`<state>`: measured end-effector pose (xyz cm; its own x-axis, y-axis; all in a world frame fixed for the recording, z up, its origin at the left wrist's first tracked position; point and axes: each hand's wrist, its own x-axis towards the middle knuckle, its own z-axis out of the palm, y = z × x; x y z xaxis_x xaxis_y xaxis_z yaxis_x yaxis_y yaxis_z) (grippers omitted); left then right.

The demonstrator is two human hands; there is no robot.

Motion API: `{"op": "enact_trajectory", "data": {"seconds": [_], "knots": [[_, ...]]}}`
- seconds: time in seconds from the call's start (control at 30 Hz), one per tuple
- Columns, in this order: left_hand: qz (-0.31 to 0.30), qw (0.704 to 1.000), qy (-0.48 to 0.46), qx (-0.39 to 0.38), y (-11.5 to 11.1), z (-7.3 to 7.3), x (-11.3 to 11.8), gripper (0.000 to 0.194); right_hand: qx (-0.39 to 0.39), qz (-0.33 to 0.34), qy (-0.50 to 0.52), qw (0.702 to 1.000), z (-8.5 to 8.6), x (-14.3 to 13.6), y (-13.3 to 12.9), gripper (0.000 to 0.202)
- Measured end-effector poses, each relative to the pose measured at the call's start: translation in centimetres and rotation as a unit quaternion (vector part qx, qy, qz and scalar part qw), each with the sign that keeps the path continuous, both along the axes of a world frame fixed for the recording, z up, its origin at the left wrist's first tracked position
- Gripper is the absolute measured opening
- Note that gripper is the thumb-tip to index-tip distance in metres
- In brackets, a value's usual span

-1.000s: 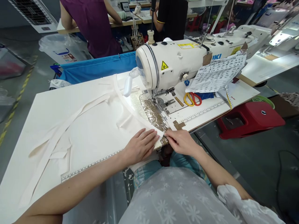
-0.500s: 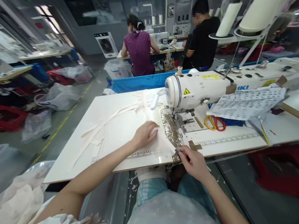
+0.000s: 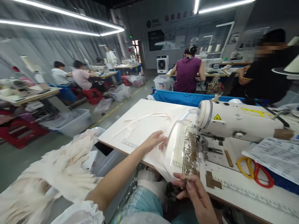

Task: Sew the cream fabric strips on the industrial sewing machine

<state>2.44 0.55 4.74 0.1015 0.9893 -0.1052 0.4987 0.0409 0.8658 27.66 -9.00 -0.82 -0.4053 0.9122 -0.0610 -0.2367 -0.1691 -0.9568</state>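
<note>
Thin white fabric [image 3: 171, 146] hangs over the table's front edge, left of the needle area of the white sewing machine [image 3: 233, 119]. My left hand [image 3: 155, 141] holds this fabric with its fingers curled round it. Near the table edge, my right hand [image 3: 192, 191] pinches a small dark object [image 3: 186, 183] between thumb and fingers; the fabric's lower end lies close to these fingertips. Pale fabric strips [image 3: 149, 116] lie on the white table [image 3: 137, 109] further left.
Scissors with yellow and red handles [image 3: 263, 175] lie right of the needle area, beside printed paper [image 3: 275, 155]. A pile of cream fabric [image 3: 63, 165] stands at the lower left. Beyond a blue cloth trough [image 3: 177, 98] sits a person in purple [image 3: 188, 73]; others sit further off.
The view has swung left and up. Both hands have come nearer the table's front edge, and the fabric has been drawn off the tabletop towards me.
</note>
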Motion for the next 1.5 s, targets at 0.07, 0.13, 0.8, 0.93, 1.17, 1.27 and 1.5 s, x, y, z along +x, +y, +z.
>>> {"op": "enact_trajectory", "data": {"seconds": [0.07, 0.13, 0.8, 0.93, 1.17, 1.27, 1.5], "knots": [[-0.056, 0.996, -0.052, -0.041, -4.7, 0.8, -1.6, 0.057, -0.067, 0.07, 0.095, 0.991, 0.0, -1.9, 0.0, 0.024], [-0.104, 0.987, -0.085, -0.092, -9.2, 1.4, -2.9, 0.062, -0.103, 0.132, 0.185, 0.968, 0.0, -3.9, 0.3, 0.021], [-0.103, 0.954, 0.047, -0.277, -15.5, -16.4, -12.6, 0.03, -0.238, -0.177, -0.043, 0.954, -12.2, -2.4, -4.8, 0.036], [-0.093, 0.96, 0.086, -0.251, -15.6, -19.7, -11.8, 0.035, -0.256, -0.188, -0.063, 0.946, -15.2, -2.1, -3.6, 0.049], [-0.029, 0.98, 0.159, -0.118, -17.4, -16.0, -9.4, 0.033, -0.205, -0.104, -0.173, 0.958, -16.5, -1.2, -4.4, 0.053], [-0.036, 0.984, 0.166, -0.051, -17.0, -11.5, -8.8, 0.026, -0.086, -0.048, -0.269, 0.958, -16.2, -0.3, -4.1, 0.053], [0.201, 0.924, 0.32, 0.064, -9.9, -1.8, -15.2, 0.035, -0.06, 0.028, -0.259, 0.963, -9.3, -1.9, -3.4, 0.048]]}}
